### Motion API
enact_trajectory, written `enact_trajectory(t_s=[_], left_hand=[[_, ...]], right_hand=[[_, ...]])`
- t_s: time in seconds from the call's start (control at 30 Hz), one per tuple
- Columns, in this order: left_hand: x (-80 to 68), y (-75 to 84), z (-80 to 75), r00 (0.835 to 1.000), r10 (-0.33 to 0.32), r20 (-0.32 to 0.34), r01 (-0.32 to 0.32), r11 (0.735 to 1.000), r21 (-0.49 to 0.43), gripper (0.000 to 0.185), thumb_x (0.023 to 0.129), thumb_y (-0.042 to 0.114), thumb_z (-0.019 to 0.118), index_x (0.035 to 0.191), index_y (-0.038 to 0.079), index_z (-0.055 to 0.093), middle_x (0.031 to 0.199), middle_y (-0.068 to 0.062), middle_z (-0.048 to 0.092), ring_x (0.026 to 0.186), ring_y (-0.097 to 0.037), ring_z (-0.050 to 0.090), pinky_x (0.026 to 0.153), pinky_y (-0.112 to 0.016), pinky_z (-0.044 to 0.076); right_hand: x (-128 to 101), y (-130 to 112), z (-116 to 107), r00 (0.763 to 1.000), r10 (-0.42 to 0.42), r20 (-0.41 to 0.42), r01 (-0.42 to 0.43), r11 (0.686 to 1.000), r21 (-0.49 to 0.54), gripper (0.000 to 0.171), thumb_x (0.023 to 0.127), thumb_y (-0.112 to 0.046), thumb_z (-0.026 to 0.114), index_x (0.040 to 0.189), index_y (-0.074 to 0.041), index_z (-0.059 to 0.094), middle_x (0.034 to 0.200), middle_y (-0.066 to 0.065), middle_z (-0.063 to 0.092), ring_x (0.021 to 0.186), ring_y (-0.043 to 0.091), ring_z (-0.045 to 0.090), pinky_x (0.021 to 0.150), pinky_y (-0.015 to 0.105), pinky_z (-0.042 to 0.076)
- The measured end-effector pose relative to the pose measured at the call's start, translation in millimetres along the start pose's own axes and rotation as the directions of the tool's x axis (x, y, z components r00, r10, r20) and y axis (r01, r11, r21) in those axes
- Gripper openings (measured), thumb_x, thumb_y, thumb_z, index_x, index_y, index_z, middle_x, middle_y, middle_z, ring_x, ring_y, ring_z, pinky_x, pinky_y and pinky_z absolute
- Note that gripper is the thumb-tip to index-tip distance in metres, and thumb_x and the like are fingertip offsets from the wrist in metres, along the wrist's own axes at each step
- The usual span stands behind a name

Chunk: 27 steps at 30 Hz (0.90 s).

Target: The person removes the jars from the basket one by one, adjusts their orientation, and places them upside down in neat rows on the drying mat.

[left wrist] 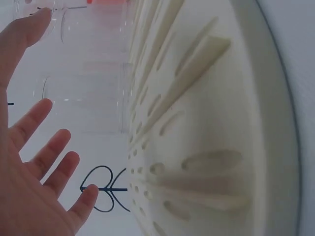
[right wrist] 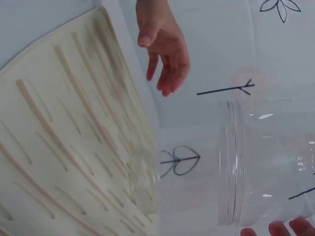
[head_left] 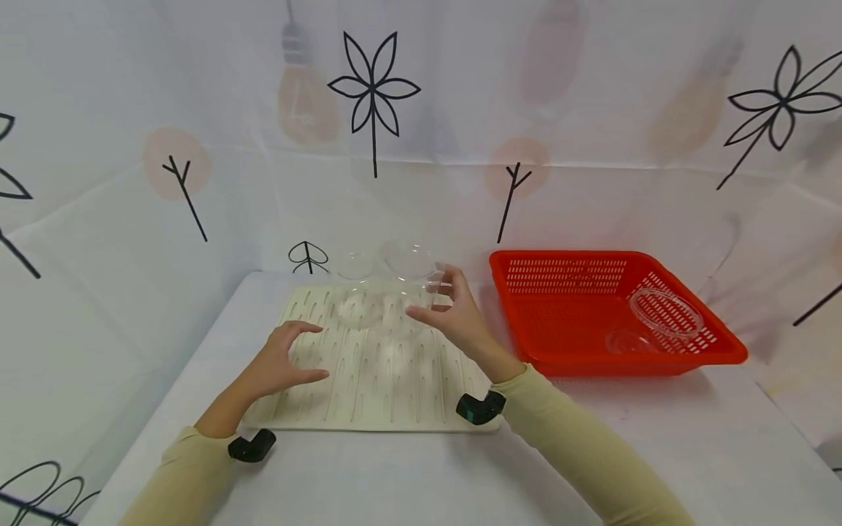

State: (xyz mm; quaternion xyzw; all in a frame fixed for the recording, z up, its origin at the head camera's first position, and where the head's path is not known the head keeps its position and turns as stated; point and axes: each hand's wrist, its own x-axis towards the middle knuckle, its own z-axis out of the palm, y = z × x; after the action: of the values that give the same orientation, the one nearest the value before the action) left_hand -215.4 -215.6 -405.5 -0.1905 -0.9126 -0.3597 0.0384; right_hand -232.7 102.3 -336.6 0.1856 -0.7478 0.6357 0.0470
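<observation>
My right hand [head_left: 454,310] grips a clear jar [head_left: 413,263] over the far part of a cream ribbed mat [head_left: 395,380]. In the right wrist view the jar's threaded rim [right wrist: 231,164] faces the mat, and fingertips touch its side at the bottom edge. Another clear jar [left wrist: 83,103] stands on the mat in the left wrist view, and part of a further clear vessel [left wrist: 93,24] shows above it. Left of them, my left hand [head_left: 283,361] hovers over the mat's left side, fingers spread and thumb apart, holding nothing.
A red slotted plastic basket [head_left: 552,321] sits on the white table [head_left: 592,453] to the right of the mat. Inside it lie a clear oval piece [head_left: 666,313] and another clear item [head_left: 628,342]. A patterned cloth [head_left: 434,197] hangs behind.
</observation>
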Motion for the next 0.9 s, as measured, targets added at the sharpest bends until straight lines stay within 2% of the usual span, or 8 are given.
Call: enact_trajectory(t_s=[0.13,0.37,0.57,0.77,0.9], left_hand=[[-9.6,-12.8,-6.0,0.999,0.004,0.035,-0.006,0.998,0.066,0.079,0.065,0.040,0.084,0.128,0.010,0.048,0.135,-0.016,0.037,0.124,-0.038,0.030,0.093,-0.062,0.031],[-25.3,-31.8,-17.6,0.995,-0.066,0.080,0.050,0.980,0.192,0.095,0.059,0.048,0.084,0.133,0.007,0.042,0.140,-0.029,0.025,0.125,-0.050,0.023,0.092,-0.069,0.026],[-37.9,-40.2,-28.1,0.990,-0.066,0.122,0.040,0.977,0.208,0.098,0.057,0.051,0.083,0.133,0.005,0.041,0.135,-0.029,0.033,0.122,-0.049,0.027,0.091,-0.067,0.028],[-49.6,-46.8,-33.6,0.982,-0.079,0.169,0.040,0.974,0.223,0.102,0.055,0.053,0.084,0.134,0.005,0.040,0.131,-0.026,0.040,0.119,-0.046,0.033,0.091,-0.063,0.032],[-58.2,-52.3,-34.9,0.985,-0.067,0.158,0.027,0.970,0.243,0.106,0.051,0.054,0.085,0.133,0.002,0.041,0.129,-0.027,0.040,0.117,-0.046,0.034,0.090,-0.063,0.032]], right_hand=[[1.0,5.5,3.7,0.999,0.000,0.036,0.001,1.000,-0.011,0.074,0.078,-0.014,0.075,0.137,-0.012,0.031,0.128,0.008,0.043,0.115,0.025,0.045,0.089,0.039,0.047],[3.3,15.4,11.3,0.995,0.005,0.097,-0.004,1.000,-0.011,0.077,0.076,-0.012,0.077,0.137,-0.010,0.030,0.130,0.017,0.040,0.117,0.026,0.046,0.088,0.037,0.048],[7.3,25.1,18.5,0.984,0.064,0.164,-0.059,0.998,-0.036,0.082,0.074,-0.016,0.080,0.139,-0.013,0.030,0.128,0.009,0.041,0.120,0.027,0.045,0.084,0.035,0.050],[13.7,32.1,24.7,0.959,0.059,0.277,-0.033,0.995,-0.095,0.083,0.073,-0.015,0.081,0.139,-0.014,0.031,0.128,0.008,0.041,0.120,0.024,0.046,0.085,0.034,0.049],[17.9,35.1,29.2,0.931,0.069,0.358,-0.037,0.995,-0.096,0.082,0.074,-0.015,0.080,0.139,-0.014,0.031,0.132,0.011,0.039,0.121,0.024,0.046,0.085,0.033,0.049]])
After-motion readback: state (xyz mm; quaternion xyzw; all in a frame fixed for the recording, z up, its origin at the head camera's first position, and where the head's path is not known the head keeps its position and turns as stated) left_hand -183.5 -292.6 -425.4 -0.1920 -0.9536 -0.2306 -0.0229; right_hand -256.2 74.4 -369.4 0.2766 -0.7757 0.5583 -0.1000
